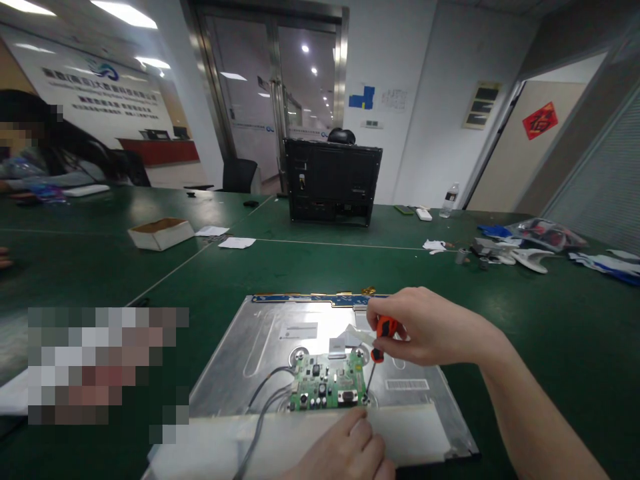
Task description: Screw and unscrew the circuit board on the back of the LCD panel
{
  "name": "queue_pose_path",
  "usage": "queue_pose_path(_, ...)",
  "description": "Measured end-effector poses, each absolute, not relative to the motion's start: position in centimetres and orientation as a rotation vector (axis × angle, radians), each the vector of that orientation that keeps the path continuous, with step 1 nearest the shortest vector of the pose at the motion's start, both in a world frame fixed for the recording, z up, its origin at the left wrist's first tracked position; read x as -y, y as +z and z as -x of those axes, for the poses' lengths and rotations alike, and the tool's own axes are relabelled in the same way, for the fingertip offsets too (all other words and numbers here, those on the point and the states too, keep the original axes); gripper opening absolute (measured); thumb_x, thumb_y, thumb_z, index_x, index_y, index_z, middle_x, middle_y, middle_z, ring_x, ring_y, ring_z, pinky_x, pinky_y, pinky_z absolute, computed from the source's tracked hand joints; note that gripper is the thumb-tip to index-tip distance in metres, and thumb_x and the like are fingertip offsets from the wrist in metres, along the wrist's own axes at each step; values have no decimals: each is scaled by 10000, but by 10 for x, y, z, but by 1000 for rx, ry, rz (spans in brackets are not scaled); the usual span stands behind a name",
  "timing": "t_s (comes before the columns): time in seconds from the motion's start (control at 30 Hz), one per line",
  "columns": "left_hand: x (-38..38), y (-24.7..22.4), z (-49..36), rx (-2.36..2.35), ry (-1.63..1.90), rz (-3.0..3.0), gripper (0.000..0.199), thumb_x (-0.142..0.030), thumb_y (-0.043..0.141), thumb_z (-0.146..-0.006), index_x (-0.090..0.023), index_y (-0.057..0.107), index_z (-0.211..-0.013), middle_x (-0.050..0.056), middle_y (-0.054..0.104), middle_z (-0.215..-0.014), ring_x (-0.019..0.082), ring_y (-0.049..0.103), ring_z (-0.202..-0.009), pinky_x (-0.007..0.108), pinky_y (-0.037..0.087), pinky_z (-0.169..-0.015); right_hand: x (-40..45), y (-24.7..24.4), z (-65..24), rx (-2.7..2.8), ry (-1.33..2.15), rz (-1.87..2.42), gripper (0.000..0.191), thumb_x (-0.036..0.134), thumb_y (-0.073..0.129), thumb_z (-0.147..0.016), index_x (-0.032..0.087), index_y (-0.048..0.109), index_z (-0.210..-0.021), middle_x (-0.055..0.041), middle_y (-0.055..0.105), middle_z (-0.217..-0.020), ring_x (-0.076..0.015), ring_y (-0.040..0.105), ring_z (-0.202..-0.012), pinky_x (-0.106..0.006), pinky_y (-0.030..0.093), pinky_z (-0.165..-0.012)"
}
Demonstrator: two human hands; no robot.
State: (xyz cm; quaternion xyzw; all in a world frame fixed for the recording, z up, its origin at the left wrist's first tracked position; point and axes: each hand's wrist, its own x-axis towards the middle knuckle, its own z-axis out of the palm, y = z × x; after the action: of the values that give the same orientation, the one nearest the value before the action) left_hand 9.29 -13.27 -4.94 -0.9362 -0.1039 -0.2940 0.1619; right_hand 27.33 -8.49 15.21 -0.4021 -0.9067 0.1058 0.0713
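A flat LCD panel (420, 373) lies with its metal back up on the table in front of me. Fixed near its lower middle is a green circuit board (327, 383) with cables on its left side. My right hand (430, 327) grips an orange and black screwdriver (386, 328) by the handle. The shaft slants down, its tip at the board's lower right corner. Close to that corner, my left hand (345, 447) rests over the panel's lower part with its fingers curled; what they pinch, if anything, is hidden. A pale sheet (415, 427) covers the panel's lower strip.
A black monitor housing (333, 183) stands at the back. To the left are an open cardboard box (161, 235) and papers (237, 243). Metal parts and plastic bags (545, 232) lie at the right, with a water bottle (449, 200) behind. Another person (55, 147) sits at the far left.
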Motion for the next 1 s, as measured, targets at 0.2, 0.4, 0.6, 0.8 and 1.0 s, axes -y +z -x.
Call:
queue_pose_path(0.2,138,-75,-103,324,-755,2572,253,-264,620,-814,-199,446,-642,-62,506,-446,127,427,-396,457,417,-905,80,146,-274,2718,301,1225,68,220,591,-805,207,555,-861,42,633,-724,-92,485,-595,-231,294,-561)
queue_pose_path(0.4,141,-77,-111,394,-958,2382,200,-137,528,-782,-195,427,-620,-93,447,-400,101,351,-348,541,268,-1044,80,144,-271,2729,297,1237,85,247,593,-805,203,565,-872,30,631,-731,-98,481,-596,-233,277,-541)
queue_pose_path(0.6,143,-74,-111,452,-1030,2358,184,-63,453,-760,-201,412,-645,-102,434,-408,103,347,-349,511,244,-1071,80,143,-270,2733,259,1257,91,255,590,-806,198,573,-874,25,615,-710,-103,462,-597,-237,272,-543)
queue_pose_path(0.8,141,-75,-110,440,-1007,2375,188,-73,458,-777,-199,412,-644,-104,428,-415,98,346,-353,522,225,-1078,79,143,-270,2740,275,1267,101,270,585,-812,197,575,-881,18,621,-721,-109,474,-604,-242,274,-545)
queue_pose_path(1.0,144,-85,-113,465,-986,2373,189,-165,534,-782,-200,417,-639,-99,436,-417,97,368,-354,554,217,-1078,79,142,-269,2753,295,1274,90,268,581,-819,200,571,-878,21,631,-730,-108,483,-604,-244,277,-545)
